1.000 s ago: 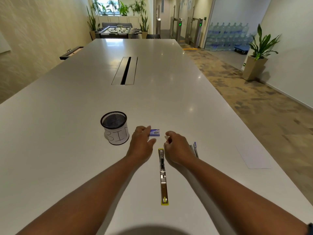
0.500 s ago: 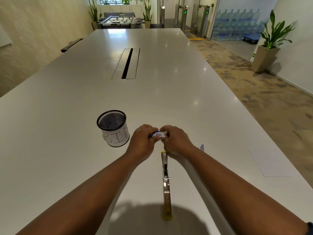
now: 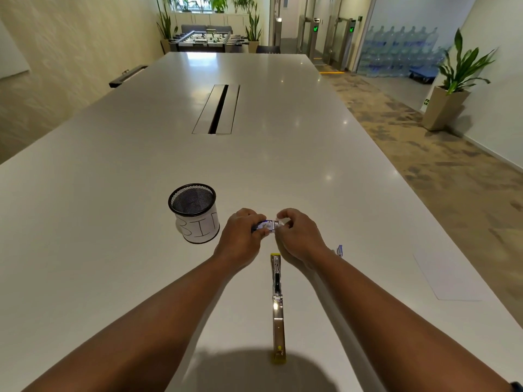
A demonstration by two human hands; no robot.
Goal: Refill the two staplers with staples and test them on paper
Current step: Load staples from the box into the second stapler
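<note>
Both hands meet over the long white glossy table (image 3: 141, 193), just beyond the far tip of the opened yellow-and-metal stapler (image 3: 277, 304). The left hand (image 3: 240, 236) pinches the left end of a small blue-and-white staple box (image 3: 267, 226), fingers curled narrow around it. The right hand (image 3: 300, 236) grips the box's right end with thumb and fingertips, also closed narrow; a white part shows at that end, but I cannot tell if it is a flap or the inner tray. The box is in the air, not touching the table.

The stapler lies flat, unfolded to full length, pointing away from the person, its near end in the person's shadow. To the right of the stapler, mostly hidden behind the right forearm, a blue tip of the 2nd stapler (image 3: 340, 250) shows. Further right of the stapler, near the table edge, lies a white paper sheet (image 3: 450, 275). To the left of the stapler, beyond the left hand, stands a black mesh cup with white label "BIN" (image 3: 195, 213), upright.
</note>
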